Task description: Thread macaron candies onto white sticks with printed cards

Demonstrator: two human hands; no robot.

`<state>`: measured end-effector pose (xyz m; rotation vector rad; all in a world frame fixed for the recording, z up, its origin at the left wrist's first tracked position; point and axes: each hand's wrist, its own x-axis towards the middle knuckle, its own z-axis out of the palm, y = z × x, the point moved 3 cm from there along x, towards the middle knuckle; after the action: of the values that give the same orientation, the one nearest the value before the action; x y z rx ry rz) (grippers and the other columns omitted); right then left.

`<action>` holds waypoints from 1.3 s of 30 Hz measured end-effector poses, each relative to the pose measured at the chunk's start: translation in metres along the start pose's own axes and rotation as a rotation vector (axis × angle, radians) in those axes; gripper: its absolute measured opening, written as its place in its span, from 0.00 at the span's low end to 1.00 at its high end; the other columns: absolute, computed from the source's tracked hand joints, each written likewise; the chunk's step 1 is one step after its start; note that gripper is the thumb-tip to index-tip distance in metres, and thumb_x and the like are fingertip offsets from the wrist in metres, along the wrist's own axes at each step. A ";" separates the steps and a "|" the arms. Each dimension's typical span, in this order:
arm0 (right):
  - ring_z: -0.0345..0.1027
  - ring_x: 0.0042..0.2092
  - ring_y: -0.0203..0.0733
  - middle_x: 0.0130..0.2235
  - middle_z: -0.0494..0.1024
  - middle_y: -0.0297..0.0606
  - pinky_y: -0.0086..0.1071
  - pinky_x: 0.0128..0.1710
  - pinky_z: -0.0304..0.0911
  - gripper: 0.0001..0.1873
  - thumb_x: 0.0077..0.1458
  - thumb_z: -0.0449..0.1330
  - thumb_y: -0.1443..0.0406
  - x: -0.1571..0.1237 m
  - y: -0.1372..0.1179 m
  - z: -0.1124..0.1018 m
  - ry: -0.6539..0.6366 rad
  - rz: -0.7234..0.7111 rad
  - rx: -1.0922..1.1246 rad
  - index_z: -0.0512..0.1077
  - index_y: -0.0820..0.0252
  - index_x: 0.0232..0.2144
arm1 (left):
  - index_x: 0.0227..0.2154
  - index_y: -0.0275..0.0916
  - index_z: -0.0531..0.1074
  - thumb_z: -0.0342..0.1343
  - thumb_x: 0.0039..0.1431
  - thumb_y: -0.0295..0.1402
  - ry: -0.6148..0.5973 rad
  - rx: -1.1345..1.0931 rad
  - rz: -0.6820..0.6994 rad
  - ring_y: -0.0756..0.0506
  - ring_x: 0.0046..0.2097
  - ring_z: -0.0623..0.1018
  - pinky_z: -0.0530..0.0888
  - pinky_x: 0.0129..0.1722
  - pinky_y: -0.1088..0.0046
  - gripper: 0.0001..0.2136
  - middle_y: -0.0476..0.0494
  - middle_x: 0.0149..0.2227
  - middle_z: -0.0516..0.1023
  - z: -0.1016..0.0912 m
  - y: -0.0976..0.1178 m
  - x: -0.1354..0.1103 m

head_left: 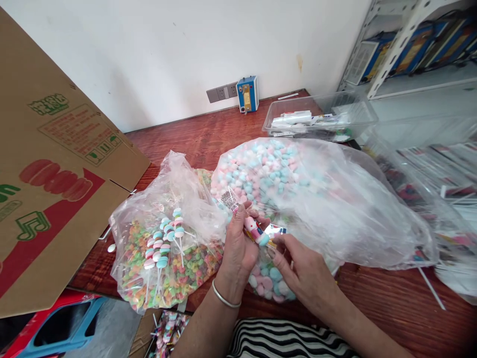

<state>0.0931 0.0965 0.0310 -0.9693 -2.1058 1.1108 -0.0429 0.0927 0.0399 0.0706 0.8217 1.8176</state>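
My left hand [237, 247] is closed around a candy stick [255, 230] of pink, white and blue pieces in a small clear wrapper with a printed label. My right hand [298, 266] pinches the shiny end of that wrapper [276, 231]. Both hands hover over a big clear bag of pink and blue candies [283, 179] on the wooden table [208, 139]. To the left lies a second clear bag of multicoloured ring candies [164, 268], and several finished candy sticks [166, 241] rest on it.
A large cardboard box [55, 189] leans at the left. A clear plastic tray [320, 117] with packets sits at the back, a blue device [247, 93] by the wall sockets. Bagged items [443, 179] lie at right, metal shelving [410, 40] behind. More candy sticks [167, 330] lie below the table edge.
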 end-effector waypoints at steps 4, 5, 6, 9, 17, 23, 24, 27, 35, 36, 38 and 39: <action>0.51 0.15 0.31 0.15 0.63 0.25 0.27 0.18 0.52 0.19 0.64 0.49 0.51 -0.015 0.007 0.019 -0.323 0.414 0.814 0.69 0.59 0.33 | 0.39 0.37 0.74 0.60 0.58 0.38 -0.009 -0.096 0.030 0.52 0.31 0.73 0.74 0.42 0.70 0.11 0.51 0.27 0.70 -0.001 0.004 0.003; 0.44 0.13 0.29 0.12 0.59 0.21 0.26 0.16 0.50 0.20 0.63 0.50 0.50 -0.017 0.006 0.023 -0.339 0.490 0.995 0.70 0.59 0.33 | 0.39 0.38 0.74 0.60 0.58 0.38 -0.014 -0.098 0.036 0.52 0.30 0.73 0.74 0.40 0.71 0.11 0.52 0.27 0.70 -0.001 0.003 0.003; 0.39 0.12 0.28 0.11 0.55 0.19 0.25 0.15 0.49 0.20 0.62 0.52 0.50 -0.018 0.005 0.026 -0.331 0.543 1.132 0.71 0.60 0.33 | 0.39 0.38 0.74 0.60 0.58 0.39 -0.022 -0.098 0.037 0.53 0.30 0.72 0.73 0.39 0.72 0.11 0.52 0.27 0.69 0.000 0.003 0.002; 0.34 0.11 0.26 0.10 0.50 0.16 0.24 0.13 0.47 0.20 0.60 0.54 0.50 -0.018 0.005 0.029 -0.277 0.558 1.226 0.72 0.61 0.35 | 0.37 0.38 0.73 0.60 0.58 0.39 -0.040 -0.102 0.032 0.54 0.28 0.70 0.72 0.35 0.75 0.10 0.53 0.26 0.67 0.003 0.001 0.001; 0.66 0.24 0.36 0.22 0.75 0.37 0.32 0.26 0.57 0.13 0.64 0.51 0.71 -0.013 -0.006 0.013 0.201 -0.512 -0.394 0.75 0.70 0.42 | 0.27 0.38 0.65 0.60 0.58 0.34 0.158 -0.058 0.001 0.54 0.24 0.69 0.70 0.28 0.77 0.10 0.53 0.23 0.66 0.009 -0.003 0.003; 0.67 0.24 0.38 0.22 0.75 0.38 0.35 0.27 0.56 0.14 0.64 0.48 0.73 -0.010 -0.014 0.017 0.222 -0.622 -0.677 0.73 0.72 0.43 | 0.26 0.38 0.63 0.59 0.58 0.41 0.259 0.038 0.040 0.53 0.23 0.69 0.69 0.25 0.76 0.14 0.54 0.22 0.66 0.014 -0.007 0.001; 0.66 0.23 0.38 0.21 0.74 0.37 0.35 0.26 0.55 0.14 0.64 0.48 0.73 -0.008 -0.014 0.017 0.230 -0.600 -0.657 0.74 0.71 0.41 | 0.25 0.38 0.63 0.59 0.58 0.42 0.232 0.045 0.046 0.53 0.22 0.68 0.68 0.25 0.77 0.15 0.54 0.22 0.66 0.015 -0.008 0.000; 0.62 0.21 0.37 0.19 0.71 0.35 0.33 0.24 0.52 0.17 0.65 0.46 0.71 -0.001 -0.009 0.016 0.260 -0.476 -0.557 0.72 0.63 0.30 | 0.26 0.38 0.64 0.61 0.56 0.43 0.127 0.038 0.048 0.54 0.23 0.69 0.68 0.26 0.78 0.15 0.54 0.22 0.66 0.013 -0.013 -0.004; 0.63 0.22 0.36 0.21 0.72 0.34 0.30 0.26 0.54 0.16 0.67 0.46 0.69 0.001 -0.004 0.003 0.242 -0.442 -0.430 0.71 0.63 0.32 | 0.39 0.37 0.73 0.61 0.57 0.43 0.012 -0.028 0.066 0.48 0.39 0.78 0.76 0.41 0.70 0.14 0.45 0.37 0.77 -0.003 0.018 0.010; 0.63 0.22 0.36 0.20 0.72 0.33 0.30 0.27 0.54 0.14 0.66 0.47 0.70 0.000 -0.005 0.004 0.255 -0.486 -0.459 0.72 0.64 0.34 | 0.39 0.38 0.73 0.61 0.57 0.41 0.029 -0.056 0.086 0.49 0.36 0.78 0.76 0.40 0.71 0.13 0.47 0.34 0.77 -0.003 0.025 0.014; 0.62 0.21 0.35 0.19 0.71 0.31 0.31 0.28 0.55 0.11 0.65 0.49 0.72 -0.002 -0.006 0.007 0.265 -0.566 -0.518 0.72 0.66 0.40 | 0.38 0.38 0.72 0.62 0.57 0.36 0.035 -0.106 0.099 0.55 0.27 0.73 0.74 0.33 0.78 0.09 0.54 0.25 0.70 -0.001 0.034 0.020; 0.62 0.21 0.35 0.19 0.71 0.31 0.32 0.29 0.56 0.11 0.65 0.50 0.73 -0.003 -0.006 0.010 0.269 -0.599 -0.550 0.71 0.68 0.43 | 0.36 0.38 0.72 0.62 0.57 0.34 0.023 -0.128 0.087 0.57 0.22 0.69 0.72 0.29 0.81 0.08 0.57 0.21 0.65 0.000 0.035 0.021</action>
<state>0.0856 0.0873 0.0312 -0.5873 -2.2793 0.0989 -0.0797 0.1052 0.0528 0.0034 0.7260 1.9518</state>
